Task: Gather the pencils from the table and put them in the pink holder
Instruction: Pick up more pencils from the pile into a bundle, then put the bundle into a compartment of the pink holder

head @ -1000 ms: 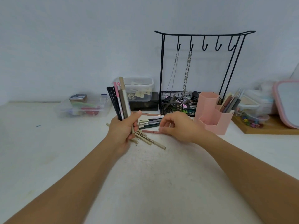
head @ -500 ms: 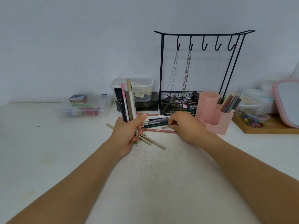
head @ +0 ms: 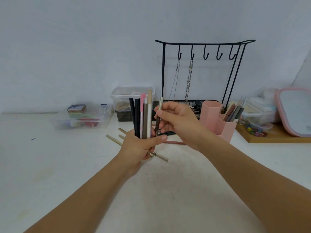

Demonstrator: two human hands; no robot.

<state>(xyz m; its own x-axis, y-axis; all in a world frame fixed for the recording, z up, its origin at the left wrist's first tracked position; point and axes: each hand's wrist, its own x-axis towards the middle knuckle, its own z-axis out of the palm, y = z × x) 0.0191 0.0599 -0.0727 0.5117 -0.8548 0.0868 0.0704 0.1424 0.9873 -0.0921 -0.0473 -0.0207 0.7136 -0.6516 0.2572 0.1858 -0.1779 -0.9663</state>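
My left hand [head: 139,147] grips an upright bundle of pencils [head: 142,115], black, pink, brown and beige, above the white table [head: 168,190]. My right hand [head: 178,121] pinches one dark brown pencil [head: 158,117] with a pale tip, held upright right beside the bundle. Several beige pencils [head: 116,140] lie on the table under and behind my left hand, and a reddish pencil [head: 175,142] lies below my right wrist. The pink holder [head: 217,121] stands to the right, with several pencils in its rear compartment.
A black wire rack [head: 202,71] with hooks and hanging chains stands behind the holder. Clear plastic boxes [head: 82,118] and a lidded tub [head: 127,96] sit at the back left. A wooden tray [head: 276,138] with a pink-framed mirror [head: 296,111] is at the right.
My right hand has lifted off the table with a dark brown pencil and brought it up beside the bundle. My left hand has held the bundle roughly in place.
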